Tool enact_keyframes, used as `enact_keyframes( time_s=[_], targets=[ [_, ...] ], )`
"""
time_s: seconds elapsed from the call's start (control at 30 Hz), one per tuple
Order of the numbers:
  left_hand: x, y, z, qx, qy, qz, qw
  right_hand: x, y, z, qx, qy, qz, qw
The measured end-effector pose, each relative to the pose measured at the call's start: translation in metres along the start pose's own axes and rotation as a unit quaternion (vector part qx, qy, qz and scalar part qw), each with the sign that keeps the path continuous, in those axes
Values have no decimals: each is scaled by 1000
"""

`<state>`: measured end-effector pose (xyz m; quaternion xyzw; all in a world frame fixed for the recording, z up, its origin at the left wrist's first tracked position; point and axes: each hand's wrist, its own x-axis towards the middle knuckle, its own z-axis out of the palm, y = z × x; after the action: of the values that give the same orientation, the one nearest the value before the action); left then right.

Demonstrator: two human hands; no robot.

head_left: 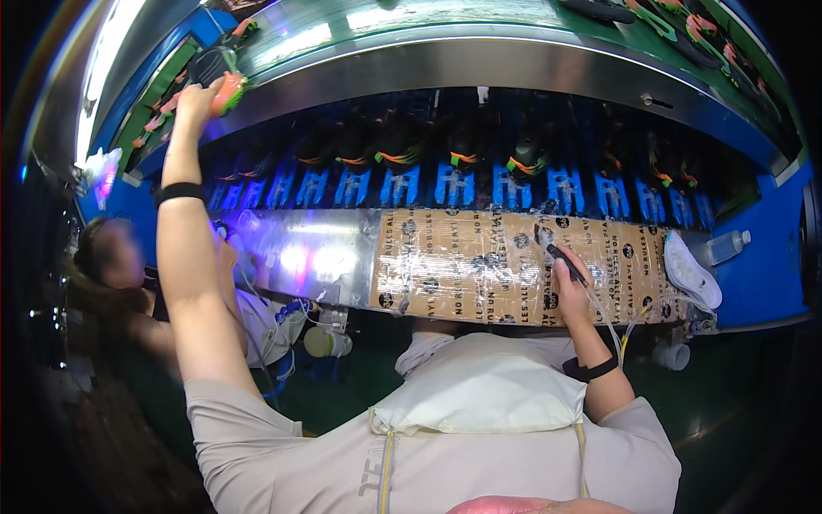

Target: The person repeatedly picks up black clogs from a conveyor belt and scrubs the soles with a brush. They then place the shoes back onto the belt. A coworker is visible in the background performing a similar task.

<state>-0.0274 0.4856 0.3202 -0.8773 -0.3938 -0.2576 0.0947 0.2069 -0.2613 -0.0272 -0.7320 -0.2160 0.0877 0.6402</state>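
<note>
My left arm [190,248] stretches up to the far left, where my left hand [197,103] is closed on a shoe [229,92] with orange and green parts, at the edge of the green conveyor belt [300,64]. Part of that shoe is hidden by the hand. Over the right part of the bench, my right hand [572,281] grips a slim black pen-like tool [556,251] with its tip pointing away from me. From the tool, thin hoses run toward the bench's right end. Brown printed cardboard [462,283] under clear film lies beneath this hand.
A row of blue holders [454,187] carries dark shoes with orange trim behind the bench. A white sole-shaped piece [690,270] and a clear bottle [728,247] are on the right. Another person [120,274] sits at the left. More shoes [702,34] lie on the upper belt.
</note>
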Motion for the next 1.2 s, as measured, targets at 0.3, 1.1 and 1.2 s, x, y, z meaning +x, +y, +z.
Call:
enact_keyframes(
  time_s=[0.3, 1.1, 1.2],
  targets=[
    [-164, 155, 39, -788, 42, -165, 592, 19, -45, 7, 126, -14, 15, 992],
    [-452, 404, 66, -891, -296, -297, 175, 32, -138, 104, 164, -140, -4, 976],
    [-450, 406, 73, -890, -280, -283, 224, 24, -140, 97, 34, -153, -78, 985]
  ],
)
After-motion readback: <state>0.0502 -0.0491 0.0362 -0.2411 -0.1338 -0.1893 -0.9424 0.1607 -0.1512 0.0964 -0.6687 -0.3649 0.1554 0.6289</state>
